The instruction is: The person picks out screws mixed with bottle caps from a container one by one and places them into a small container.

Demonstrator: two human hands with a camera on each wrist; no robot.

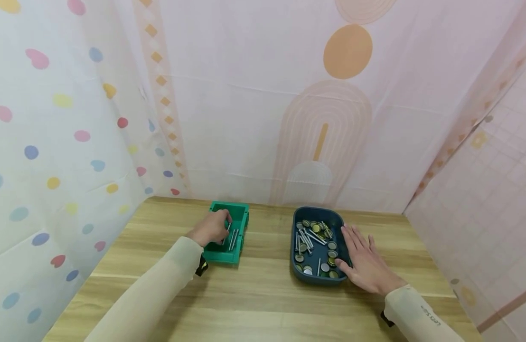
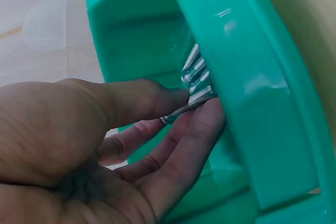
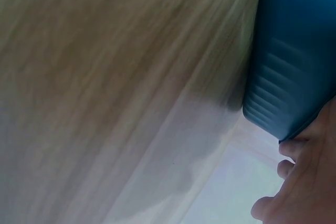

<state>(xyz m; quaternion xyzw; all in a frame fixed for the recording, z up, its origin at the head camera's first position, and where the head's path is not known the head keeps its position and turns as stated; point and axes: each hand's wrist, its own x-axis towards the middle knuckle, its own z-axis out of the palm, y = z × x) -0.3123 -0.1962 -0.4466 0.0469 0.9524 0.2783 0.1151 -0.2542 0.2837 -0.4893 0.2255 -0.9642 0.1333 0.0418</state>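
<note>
Inside the green tray [image 1: 222, 257], my left hand [image 1: 212, 227] pinches a slim silver nail [image 2: 181, 109] between thumb and fingers. Several more silver nails [image 1: 233, 239] lie beside it on the tray floor. My right hand [image 1: 365, 261] rests with straight fingers along the right side of a dark blue bin [image 1: 318, 279], its thumb at the rim. That bin holds a mix of silver nails [image 1: 305, 240] and round bottle caps [image 1: 332, 245]. In the right wrist view, only the bin's outer wall [image 3: 294, 61] and part of the hand [image 3: 310, 177] show.
Both containers stand apart on a wood-grain table [image 1: 263, 304], the green one to the left. A patterned cloth [image 1: 246, 118] hangs behind the table's back edge, with more cloth at both sides.
</note>
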